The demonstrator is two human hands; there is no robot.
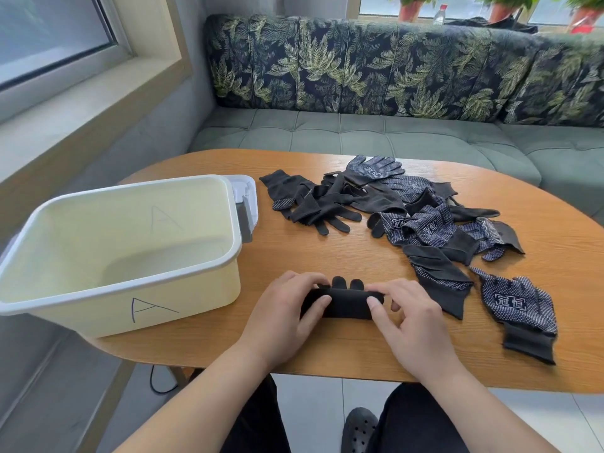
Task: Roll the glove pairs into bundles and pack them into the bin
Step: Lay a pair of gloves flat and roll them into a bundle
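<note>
A black glove roll lies on the wooden table near its front edge, with two glove fingertips sticking out beyond it. My left hand grips the roll's left end, thumb on top. My right hand grips its right end the same way. A cream plastic bin marked "A" stands to the left, nothing visible inside. A loose pile of black and dotted gloves lies behind and to the right. One dotted glove lies flat at the right.
A green sofa with a leaf-print back runs behind the table. A window sill is at the left. A grey latch hangs on the bin's far end. My legs and a dark shoe show below the table.
</note>
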